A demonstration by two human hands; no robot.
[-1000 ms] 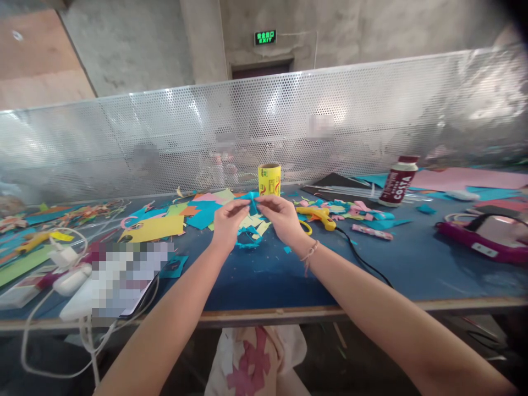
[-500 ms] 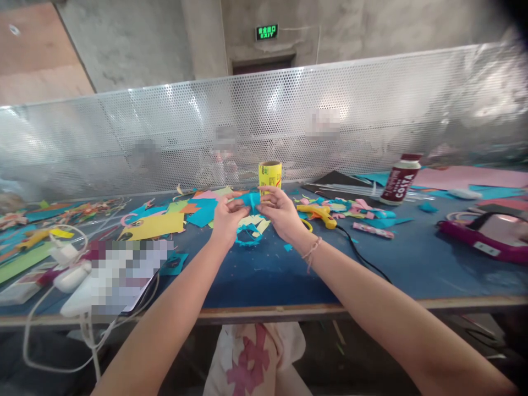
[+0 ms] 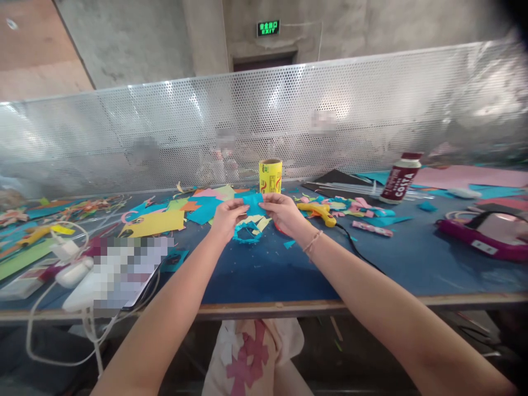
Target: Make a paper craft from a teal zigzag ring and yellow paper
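Note:
Between my two hands a small piece of blue paper (image 3: 253, 204) is stretched out above the table. My left hand (image 3: 229, 216) pinches its left end between thumb and fingers. Its right end is pinched in my right hand (image 3: 284, 212). Just below the paper lies a ring of cut blue paper (image 3: 247, 233) on the table. Behind my hands stands a yellow tape roll (image 3: 270, 176), upright. A yellow glue gun (image 3: 319, 212) with a black cord lies right of my right hand.
Paper sheets and scraps (image 3: 154, 224) cover the left and back of the blue table (image 3: 268, 280). At left sit a white power strip and cables (image 3: 74, 272). A dark red bottle (image 3: 401, 179) and a purple case (image 3: 478, 242) stand on the right. A perforated metal screen (image 3: 173, 132) runs behind.
My hands have moved slightly apart, and the blue paper between them now shows wider and flatter. A red object has come into view beside my right hand.

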